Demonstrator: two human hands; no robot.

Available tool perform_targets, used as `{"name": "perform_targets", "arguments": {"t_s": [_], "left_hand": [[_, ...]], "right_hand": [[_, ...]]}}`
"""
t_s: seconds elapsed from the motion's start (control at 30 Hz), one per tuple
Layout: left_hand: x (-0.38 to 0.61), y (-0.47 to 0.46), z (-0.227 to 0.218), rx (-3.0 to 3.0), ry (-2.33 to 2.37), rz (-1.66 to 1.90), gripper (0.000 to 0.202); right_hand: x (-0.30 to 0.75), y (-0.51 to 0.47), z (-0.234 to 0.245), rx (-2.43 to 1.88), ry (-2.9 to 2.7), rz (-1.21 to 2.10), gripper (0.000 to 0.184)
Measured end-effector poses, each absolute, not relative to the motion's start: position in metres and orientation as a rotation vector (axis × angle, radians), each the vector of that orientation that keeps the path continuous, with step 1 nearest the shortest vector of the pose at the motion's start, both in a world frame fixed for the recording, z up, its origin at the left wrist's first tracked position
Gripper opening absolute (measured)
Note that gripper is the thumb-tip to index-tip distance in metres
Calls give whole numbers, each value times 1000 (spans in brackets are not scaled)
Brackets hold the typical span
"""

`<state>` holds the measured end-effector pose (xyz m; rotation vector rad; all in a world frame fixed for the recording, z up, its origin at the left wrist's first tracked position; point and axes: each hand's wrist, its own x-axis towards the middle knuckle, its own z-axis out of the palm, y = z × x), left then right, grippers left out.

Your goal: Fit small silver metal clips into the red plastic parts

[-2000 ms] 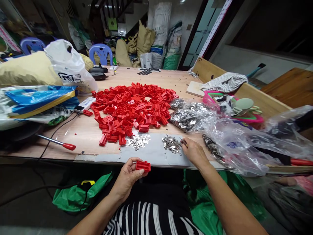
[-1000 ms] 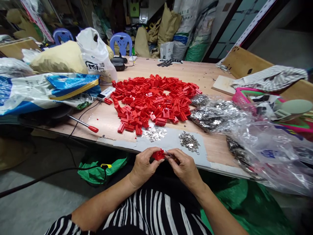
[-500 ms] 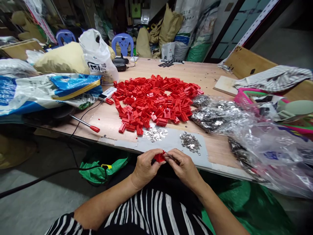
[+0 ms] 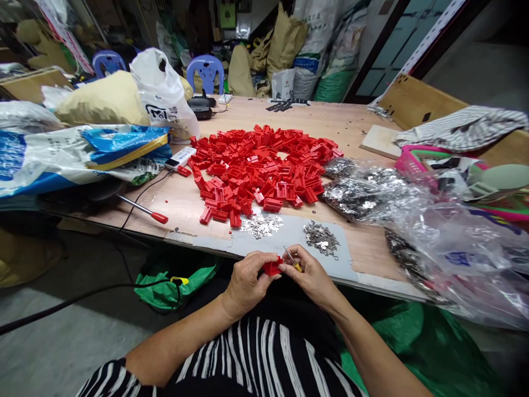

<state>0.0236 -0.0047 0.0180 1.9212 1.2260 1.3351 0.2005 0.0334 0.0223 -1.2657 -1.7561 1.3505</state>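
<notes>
My left hand [image 4: 248,278] is closed around a small red plastic housing [image 4: 273,267], held just off the table's front edge. My right hand [image 4: 308,275] grips a small screwdriver-like tool with a yellow handle [image 4: 297,267]; its thin metal shaft [image 4: 289,254] points up and to the left. The right thumb and fingertips also touch the right end of the housing. Beyond the hands lie a pile of flat silvery metal pieces [image 4: 261,225] and a pile of darker small metal parts [image 4: 320,238]. Behind them spreads a large heap of red plastic housings [image 4: 256,165].
Clear plastic bags of metal pieces [image 4: 367,193] lie at the right, by a pink basket [image 4: 413,162]. A red-tipped metal lever [image 4: 159,218] juts out at left, near a white power bank [image 4: 181,159]. Sacks and a white carrier bag [image 4: 165,96] stand farther left.
The tool in my right hand has swung from pointing at the red housing to pointing upward, showing its yellow handle. The left hand still holds the housing, shifted slightly right.
</notes>
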Motion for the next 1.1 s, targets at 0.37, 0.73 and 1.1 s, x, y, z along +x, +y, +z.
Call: {"name": "perform_targets", "arguments": {"t_s": [0.37,0.73,1.1], "left_hand": [[24,-8,15,1802,1196,1292,27],[14,-4,6,1362,969,1290,32],[10,10,7,887,1100,1425,34]], "right_hand": [[199,32,24,-1178,-1401,1889,41],[198,30,29,-1072,-1221,2073,44],[193,95,34,-1449,-2121,852,14]]}}
